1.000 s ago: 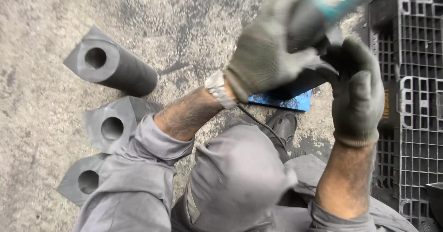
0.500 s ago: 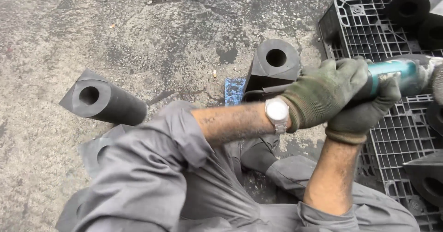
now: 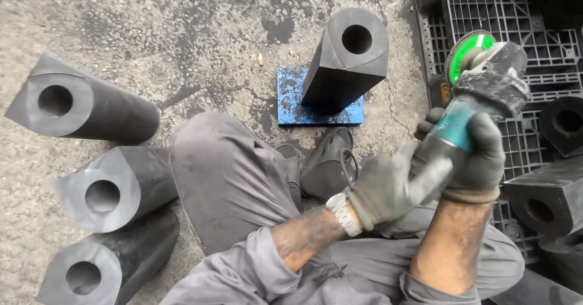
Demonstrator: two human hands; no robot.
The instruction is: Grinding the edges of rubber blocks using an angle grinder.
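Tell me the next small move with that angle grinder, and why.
Probably swing the angle grinder left and down toward the upright black rubber block on the blue plate. The right hand grips the grinder's body, with its disc raised over the plastic pallet, away from any block; the left hand only rests open-fingered against the handle, so closing that grip first seems wise.
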